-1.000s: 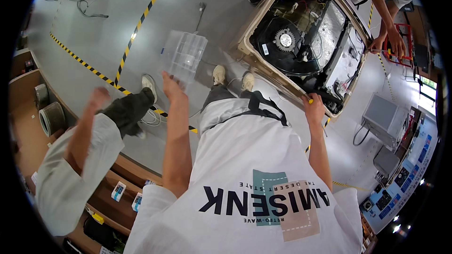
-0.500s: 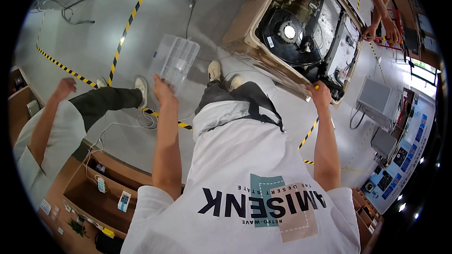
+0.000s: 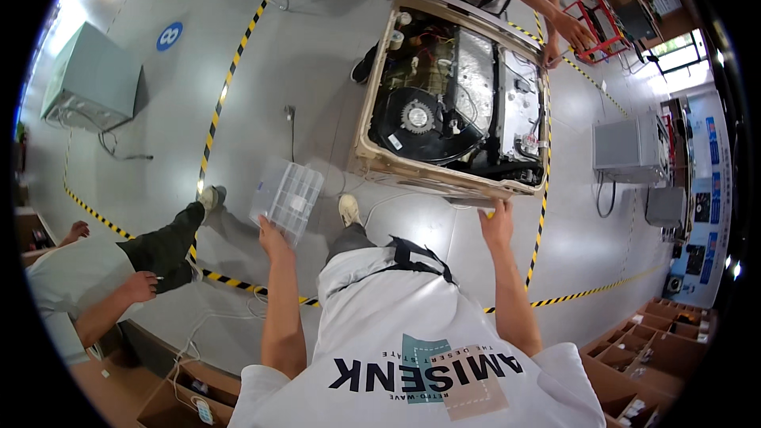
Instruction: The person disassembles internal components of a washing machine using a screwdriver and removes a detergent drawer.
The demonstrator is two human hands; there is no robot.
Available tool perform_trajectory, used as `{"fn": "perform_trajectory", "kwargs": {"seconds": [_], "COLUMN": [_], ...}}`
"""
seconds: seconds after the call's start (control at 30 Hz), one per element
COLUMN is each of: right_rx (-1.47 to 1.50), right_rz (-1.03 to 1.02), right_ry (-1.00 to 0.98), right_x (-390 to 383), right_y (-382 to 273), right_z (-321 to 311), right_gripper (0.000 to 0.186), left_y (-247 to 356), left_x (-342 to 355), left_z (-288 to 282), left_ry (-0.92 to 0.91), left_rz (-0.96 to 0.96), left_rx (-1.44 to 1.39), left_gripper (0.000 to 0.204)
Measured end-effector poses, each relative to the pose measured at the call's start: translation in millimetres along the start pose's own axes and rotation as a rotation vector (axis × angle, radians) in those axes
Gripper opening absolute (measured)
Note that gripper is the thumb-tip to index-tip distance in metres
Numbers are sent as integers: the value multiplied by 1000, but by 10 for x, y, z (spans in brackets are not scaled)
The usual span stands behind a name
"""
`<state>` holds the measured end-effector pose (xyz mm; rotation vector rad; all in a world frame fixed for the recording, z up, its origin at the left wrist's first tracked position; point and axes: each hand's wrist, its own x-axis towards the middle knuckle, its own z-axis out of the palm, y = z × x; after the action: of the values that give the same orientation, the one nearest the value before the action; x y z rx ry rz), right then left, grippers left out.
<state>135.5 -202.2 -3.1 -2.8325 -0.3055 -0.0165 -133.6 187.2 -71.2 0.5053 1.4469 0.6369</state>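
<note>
Head view — left hand (image 3: 275,239), grip holding clear box (image 3: 297,198), right hand (image 3: 499,224) holding yellow-ended tool (image 3: 491,215) (near opened appliance (image 3: 468,95))

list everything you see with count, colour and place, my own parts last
clear plastic compartment box: one, transparent, at left hand
opened boxy appliance: one, beige casing, black and silver insides, upper centre
small yellow object: one, at right hand, mostly hidden
striped floor tape: several strips, yellow and black, across floor
round floor marker: one, blue, upper left
box-shaped machine: one, pale green-grey, far left
box-shaped unit: one, grey, right
brown compartmented shelving: count unclear, lower left and right
co-workers: two, white tops, left and top
white printed t-shirt: one, on you
left hand: one, holding box
right hand: one, near appliance's lower edge
</note>
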Motion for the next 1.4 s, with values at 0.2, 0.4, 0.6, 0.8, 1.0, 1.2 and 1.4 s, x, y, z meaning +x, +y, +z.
{"fn": "perform_trajectory", "kwargs": {"seconds": [0.2,0.4,0.6,0.8,1.0,1.2,1.4], "right_rx": [-68,319,801,704,742,710,774], "right_rz": [285,681,1155,1009,963,1038,1055], "right_ry": [-429,-924,-560,-574,-550,-599,-626], "right_x": [-1528,-3098,-3783,-3643,-3710,-3889,-4184], "right_y": [1223,1978,1946,1920,2144,2164,2095], "right_z": [427,618,794,755,916,1002,1078], "right_gripper": [36,31,27,32,40,41,43], "left_y": [-84,-265,-612,-653,-662,-598,-555], "left_x": [-239,-657,-771,-1143,-1125,-1257,-963], "left_z": [306,359,54,-52,-312,-637,-1202], "left_ry": [-184,-337,-369,-407,-411,-328,-219], "left_rz": [64,118,143,140,176,215,181], "left_rx": [117,191,351,380,437,512,624], "left_gripper": [57,56,60,58,62,59,54]}}
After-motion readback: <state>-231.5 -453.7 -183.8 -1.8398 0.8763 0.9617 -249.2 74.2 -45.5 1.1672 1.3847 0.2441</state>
